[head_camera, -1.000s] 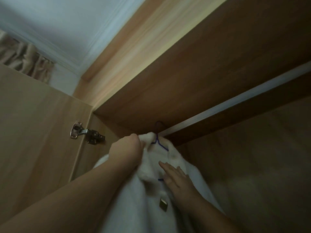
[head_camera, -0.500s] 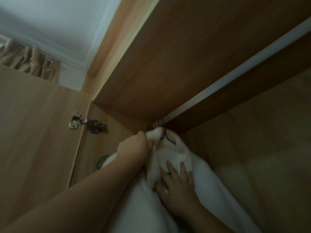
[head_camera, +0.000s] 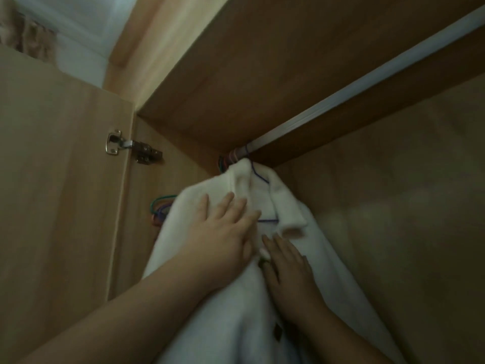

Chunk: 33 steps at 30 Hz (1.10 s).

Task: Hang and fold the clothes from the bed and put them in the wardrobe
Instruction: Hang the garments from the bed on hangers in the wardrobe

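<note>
Beige curtain (head_camera: 23,35): tiny blurry bit in the top left corner, above the door edge.
Wooden door (head_camera: 52,193): light wood, swung open, fills the whole left side.
Hinge (head_camera: 131,148): shiny metal one, joins the door to the wardrobe side near the top.
Spare hangers (head_camera: 161,208): a bunch of thin wire ones, green, purple and reddish, poking out from behind the coat's left shoulder. Their hooks are crammed at the left end of the rail.
Left hand (head_camera: 223,232): flat on the coat's left shoulder, fingers out straight and a bit spread, tips up by the collar. It's pressing, not grabbing anything.
White coat (head_camera: 286,203): fluffy-looking, inside the wardrobe on the blue hanger, hard up against the left end of the rail with the collar flopped open.
Blue hanger (head_camera: 260,177): thin wire, hook over the rail, and you only see bits of it inside the collar.
Right hand (head_camera: 288,271): lying on the coat front just below the collar, fingers pretty much straight and pointing up. No grip on the fabric that I can see.
Rail (head_camera: 367,81): pale bar running diagonally up to the top right, under the darker wood top panel.
Back wall (head_camera: 406,206): plain tan panel on the right, kinda dim.
</note>
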Available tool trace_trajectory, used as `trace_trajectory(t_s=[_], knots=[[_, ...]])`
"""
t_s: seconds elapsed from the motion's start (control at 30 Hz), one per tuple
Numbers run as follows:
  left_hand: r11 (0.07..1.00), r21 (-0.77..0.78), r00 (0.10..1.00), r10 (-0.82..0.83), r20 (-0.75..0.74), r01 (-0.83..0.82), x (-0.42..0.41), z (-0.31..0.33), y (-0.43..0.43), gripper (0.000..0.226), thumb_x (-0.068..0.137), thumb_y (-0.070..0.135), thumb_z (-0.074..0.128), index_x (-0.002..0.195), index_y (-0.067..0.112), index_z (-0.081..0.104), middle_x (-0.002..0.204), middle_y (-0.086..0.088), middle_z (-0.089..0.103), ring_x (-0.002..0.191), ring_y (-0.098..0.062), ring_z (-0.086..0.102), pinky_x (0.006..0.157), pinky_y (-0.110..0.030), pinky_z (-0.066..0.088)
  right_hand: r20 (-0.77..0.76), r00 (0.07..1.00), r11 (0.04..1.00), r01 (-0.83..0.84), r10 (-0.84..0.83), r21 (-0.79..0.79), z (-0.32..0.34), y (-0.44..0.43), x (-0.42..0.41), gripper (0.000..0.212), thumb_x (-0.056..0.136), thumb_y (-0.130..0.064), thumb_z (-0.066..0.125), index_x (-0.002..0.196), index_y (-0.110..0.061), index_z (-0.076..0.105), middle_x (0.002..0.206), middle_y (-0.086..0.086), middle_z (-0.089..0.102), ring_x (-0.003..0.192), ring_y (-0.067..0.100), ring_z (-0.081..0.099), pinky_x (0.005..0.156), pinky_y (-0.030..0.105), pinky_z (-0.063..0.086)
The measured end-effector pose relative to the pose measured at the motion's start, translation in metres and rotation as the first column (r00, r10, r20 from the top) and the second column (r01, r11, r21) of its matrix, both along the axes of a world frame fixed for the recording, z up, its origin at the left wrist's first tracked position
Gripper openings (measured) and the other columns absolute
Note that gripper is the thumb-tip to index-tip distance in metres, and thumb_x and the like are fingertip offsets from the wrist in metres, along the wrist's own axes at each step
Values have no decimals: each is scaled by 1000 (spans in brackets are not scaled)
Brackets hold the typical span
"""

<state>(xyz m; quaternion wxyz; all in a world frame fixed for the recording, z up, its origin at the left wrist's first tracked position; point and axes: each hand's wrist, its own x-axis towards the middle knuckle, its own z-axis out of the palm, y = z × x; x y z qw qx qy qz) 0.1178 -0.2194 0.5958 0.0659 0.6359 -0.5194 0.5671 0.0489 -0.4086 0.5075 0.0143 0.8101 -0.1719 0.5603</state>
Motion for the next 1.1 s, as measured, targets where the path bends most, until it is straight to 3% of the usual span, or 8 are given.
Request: trace_trajectory(t_s=[0.13,0.3,0.37,0.5,0.57,0.63,0.8,1.1], knots=[[994,106,996,-21,-85,30,-9,-43,19,61,94,56,10,148,44,34,165,2,17,153,-23,8,121,-54,-5,-39,995,995,91,-90,27,-47,12,-50,59,99,-30,42,155,-33,22,163,-2,16,150,18,15,122,36,15],[976,168,969,-96,-228,137,-24,-78,59,47,101,51,25,140,39,49,166,4,14,153,-23,1,122,-51,0,-97,961,946,274,-260,172,-130,64,-118,58,97,-25,51,152,-24,31,160,7,28,146,25,26,120,31,20],[953,111,942,-255,-218,283,-38,-92,82,44,100,46,31,131,34,59,160,2,31,151,-25,16,120,-51,11,-130,944,918,327,-304,226,-163,100,-146,62,95,-24,53,153,-24,30,158,7,31,143,25,31,118,31,23],[758,88,753,-616,-231,647,-74,-136,123,47,87,43,34,115,29,70,135,2,61,135,-26,45,112,-51,29,-161,885,846,464,-436,263,-212,185,-199,64,93,-37,42,153,-23,29,151,-1,37,137,24,33,114,27,17],[746,215,777,-610,-157,630,-92,-178,135,50,83,47,39,123,33,65,142,2,56,140,-25,41,115,-55,24,-198,837,791,547,-511,273,-226,227,-222,65,93,-46,32,155,-29,22,153,-6,31,141,19,25,115,28,14],[702,323,773,-584,-248,634,-115,-218,143,55,87,49,40,138,36,51,155,2,41,148,-24,25,120,-55,12,-254,771,718,637,-584,282,-232,267,-246,65,94,-46,33,155,-32,17,159,0,26,145,19,19,119,36,19],[428,393,581,-576,-575,813,-179,-310,172,62,96,44,43,153,38,20,163,5,20,151,-21,10,121,-47,6,-361,570,518,821,-738,238,-251,378,-314,66,94,-43,42,155,-32,19,161,2,25,149,25,15,117,53,26],[22,399,344,-554,-759,917,-321,-432,317,71,94,41,43,155,40,7,166,7,9,152,-17,-3,122,-41,2,-578,244,81,953,-779,292,-361,607,-414,69,91,-44,44,153,-37,17,159,-1,27,148,24,15,117,48,24]])
